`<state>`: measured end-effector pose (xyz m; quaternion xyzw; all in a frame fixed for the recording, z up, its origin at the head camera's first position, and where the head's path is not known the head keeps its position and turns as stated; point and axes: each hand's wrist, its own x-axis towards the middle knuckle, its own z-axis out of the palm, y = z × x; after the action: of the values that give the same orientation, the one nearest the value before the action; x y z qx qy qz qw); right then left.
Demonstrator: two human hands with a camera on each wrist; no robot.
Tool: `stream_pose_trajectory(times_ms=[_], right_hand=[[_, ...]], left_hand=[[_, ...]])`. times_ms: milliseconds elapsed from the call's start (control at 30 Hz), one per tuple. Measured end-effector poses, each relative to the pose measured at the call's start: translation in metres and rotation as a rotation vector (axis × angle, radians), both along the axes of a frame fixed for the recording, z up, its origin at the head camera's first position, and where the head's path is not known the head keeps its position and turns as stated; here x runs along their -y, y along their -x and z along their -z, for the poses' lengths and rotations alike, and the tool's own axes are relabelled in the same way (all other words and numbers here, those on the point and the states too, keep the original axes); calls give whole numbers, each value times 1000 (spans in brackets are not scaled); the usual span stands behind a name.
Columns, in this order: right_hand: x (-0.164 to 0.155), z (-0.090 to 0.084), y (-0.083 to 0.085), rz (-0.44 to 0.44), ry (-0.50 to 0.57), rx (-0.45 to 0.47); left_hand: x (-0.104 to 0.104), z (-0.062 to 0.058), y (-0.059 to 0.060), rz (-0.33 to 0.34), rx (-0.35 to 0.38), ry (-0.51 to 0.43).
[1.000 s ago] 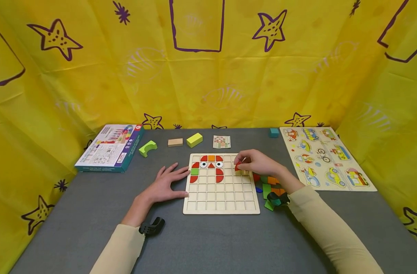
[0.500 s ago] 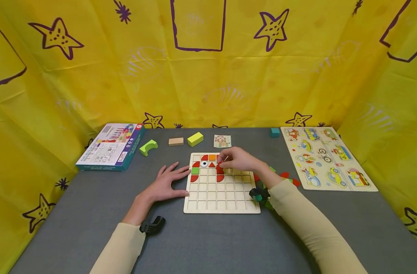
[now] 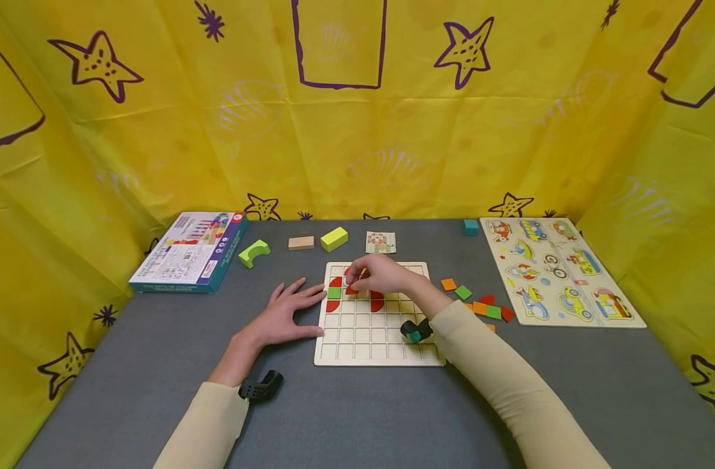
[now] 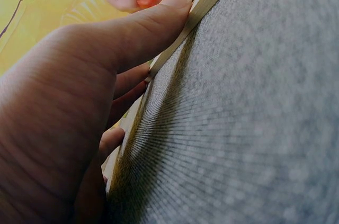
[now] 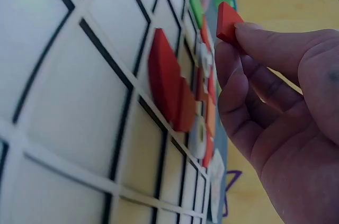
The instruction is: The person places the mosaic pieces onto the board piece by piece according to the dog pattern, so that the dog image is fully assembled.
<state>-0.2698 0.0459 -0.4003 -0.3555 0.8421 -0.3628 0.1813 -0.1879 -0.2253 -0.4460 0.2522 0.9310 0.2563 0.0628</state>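
A pale wooden grid board lies on the grey table, with red, green and orange tiles and eye tiles set in its upper cells. My left hand rests at the board's left edge, fingers spread and thumb touching the rim. Above the upper left of the board, my right hand pinches a small red tile between thumb and fingers. That hand covers part of the tile pattern in the head view. A green square tile and red quarter-circle tiles sit in cells near it.
Loose orange, green and red tiles lie right of the board. A picture card, yellow block, tan block, green arch and teal cube stand behind. A box and picture puzzle flank them.
My right hand has moved left across the board with the red tile, from its right side to its upper left. More loose tiles show at the right. The left hand has stayed put.
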Motion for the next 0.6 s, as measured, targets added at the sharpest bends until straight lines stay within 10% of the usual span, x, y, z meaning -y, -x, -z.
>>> stream_pose_trajectory(times_ms=[600], right_hand=[[15, 8, 1, -66, -132, -136]], left_hand=[[0, -1, -1, 1, -7, -3]])
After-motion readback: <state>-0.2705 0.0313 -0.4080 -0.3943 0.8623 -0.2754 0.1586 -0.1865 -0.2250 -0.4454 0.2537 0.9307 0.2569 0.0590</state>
